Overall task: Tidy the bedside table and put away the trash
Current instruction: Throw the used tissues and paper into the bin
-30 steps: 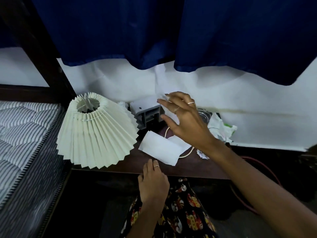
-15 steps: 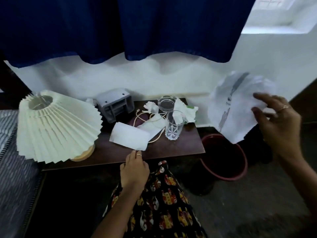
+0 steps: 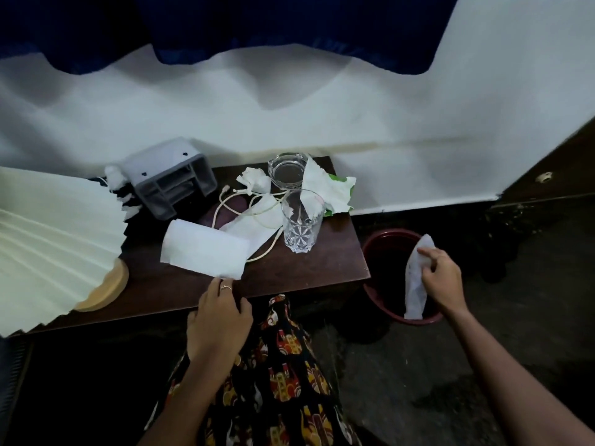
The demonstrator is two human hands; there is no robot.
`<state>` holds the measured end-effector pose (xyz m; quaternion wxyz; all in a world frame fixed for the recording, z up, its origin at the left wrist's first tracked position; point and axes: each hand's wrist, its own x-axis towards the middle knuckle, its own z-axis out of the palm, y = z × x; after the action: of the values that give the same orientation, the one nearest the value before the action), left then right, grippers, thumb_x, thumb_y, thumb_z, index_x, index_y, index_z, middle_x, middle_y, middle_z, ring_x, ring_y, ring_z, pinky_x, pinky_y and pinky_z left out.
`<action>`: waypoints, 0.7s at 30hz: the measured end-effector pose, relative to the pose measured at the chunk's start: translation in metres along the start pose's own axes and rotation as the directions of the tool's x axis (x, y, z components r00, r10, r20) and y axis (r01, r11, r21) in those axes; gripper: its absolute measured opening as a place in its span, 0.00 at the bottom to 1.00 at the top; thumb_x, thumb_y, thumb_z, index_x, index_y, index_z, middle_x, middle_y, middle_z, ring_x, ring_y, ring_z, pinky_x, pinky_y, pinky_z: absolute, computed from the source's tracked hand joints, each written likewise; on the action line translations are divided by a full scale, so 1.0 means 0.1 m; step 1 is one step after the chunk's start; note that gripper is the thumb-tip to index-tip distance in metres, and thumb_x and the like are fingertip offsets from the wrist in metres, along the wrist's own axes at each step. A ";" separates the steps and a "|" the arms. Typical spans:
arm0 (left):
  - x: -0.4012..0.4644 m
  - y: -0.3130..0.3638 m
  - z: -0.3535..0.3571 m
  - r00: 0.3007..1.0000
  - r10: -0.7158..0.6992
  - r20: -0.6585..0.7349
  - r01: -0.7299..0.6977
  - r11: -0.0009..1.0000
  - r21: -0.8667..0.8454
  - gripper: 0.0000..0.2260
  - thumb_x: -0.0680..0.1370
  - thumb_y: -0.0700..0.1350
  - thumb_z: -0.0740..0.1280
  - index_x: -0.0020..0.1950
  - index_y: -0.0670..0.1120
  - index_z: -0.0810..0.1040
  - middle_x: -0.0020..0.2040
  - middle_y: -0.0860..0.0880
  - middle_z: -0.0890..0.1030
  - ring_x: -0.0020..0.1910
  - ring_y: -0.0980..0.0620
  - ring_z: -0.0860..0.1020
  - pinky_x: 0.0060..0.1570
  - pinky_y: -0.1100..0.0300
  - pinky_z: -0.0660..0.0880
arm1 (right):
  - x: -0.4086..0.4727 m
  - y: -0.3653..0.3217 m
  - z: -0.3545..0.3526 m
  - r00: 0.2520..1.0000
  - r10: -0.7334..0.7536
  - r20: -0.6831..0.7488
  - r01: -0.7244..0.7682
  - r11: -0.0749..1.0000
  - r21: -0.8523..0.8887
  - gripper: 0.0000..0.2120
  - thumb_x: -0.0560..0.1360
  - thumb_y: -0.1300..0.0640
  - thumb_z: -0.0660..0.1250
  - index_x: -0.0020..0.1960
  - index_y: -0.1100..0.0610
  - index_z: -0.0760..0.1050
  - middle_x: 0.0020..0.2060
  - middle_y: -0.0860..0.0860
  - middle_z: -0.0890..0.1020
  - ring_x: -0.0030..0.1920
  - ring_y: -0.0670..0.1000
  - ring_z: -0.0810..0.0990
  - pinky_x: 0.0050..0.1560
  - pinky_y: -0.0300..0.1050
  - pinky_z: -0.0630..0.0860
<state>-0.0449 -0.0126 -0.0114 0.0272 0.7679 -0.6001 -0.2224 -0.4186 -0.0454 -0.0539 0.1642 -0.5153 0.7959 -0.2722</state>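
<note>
Right hand (image 3: pixel 441 281): gripping white wrapper (image 3: pixel 416 284), holding it over red bin (image 3: pixel 373 294).
Left hand (image 3: pixel 222 313): resting, fingers extended, on table edge (image 3: pixel 289 281), fingertips touching folded paper (image 3: pixel 203 254).

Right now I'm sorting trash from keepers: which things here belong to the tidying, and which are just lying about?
Job:
right hand holding a wrapper over the bin
folded paper
crumpled tissue
torn wrapper
table

Lying about:
lamp
grey holder
tumbler
ashtray
cable
</note>
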 end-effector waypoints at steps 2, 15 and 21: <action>0.04 0.01 0.01 1.000 -0.024 -0.002 0.024 1.000 -0.007 0.24 0.79 0.52 0.55 0.74 0.47 0.60 0.77 0.51 0.59 0.73 0.50 0.62 0.68 0.47 0.64 | 0.08 0.02 0.11 0.997 0.006 0.080 -0.006 1.000 0.002 0.16 0.75 0.69 0.58 0.60 0.62 0.77 0.62 0.59 0.78 0.56 0.58 0.79 0.53 0.44 0.73; 0.02 0.02 -0.02 1.000 -0.017 0.004 0.016 1.000 0.013 0.23 0.80 0.53 0.54 0.74 0.49 0.62 0.77 0.51 0.59 0.73 0.50 0.64 0.68 0.47 0.66 | 0.84 -1.31 0.21 0.979 -0.141 0.147 0.109 0.972 0.208 0.28 0.71 0.52 0.72 0.67 0.57 0.68 0.66 0.55 0.72 0.64 0.53 0.72 0.60 0.48 0.72; 0.00 0.00 -0.03 1.000 0.000 0.004 -0.001 0.999 0.036 0.23 0.80 0.53 0.54 0.75 0.50 0.60 0.77 0.52 0.58 0.73 0.52 0.64 0.68 0.49 0.66 | 0.98 -1.80 0.45 0.977 -0.082 0.198 0.049 0.985 0.167 0.19 0.71 0.60 0.70 0.61 0.60 0.75 0.58 0.59 0.79 0.48 0.53 0.76 0.53 0.48 0.77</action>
<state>-0.0439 -0.0137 -0.0082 0.0122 0.7677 -0.6043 -0.2129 -0.3032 -0.2040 0.0201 0.2770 -0.5517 0.7327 -0.2866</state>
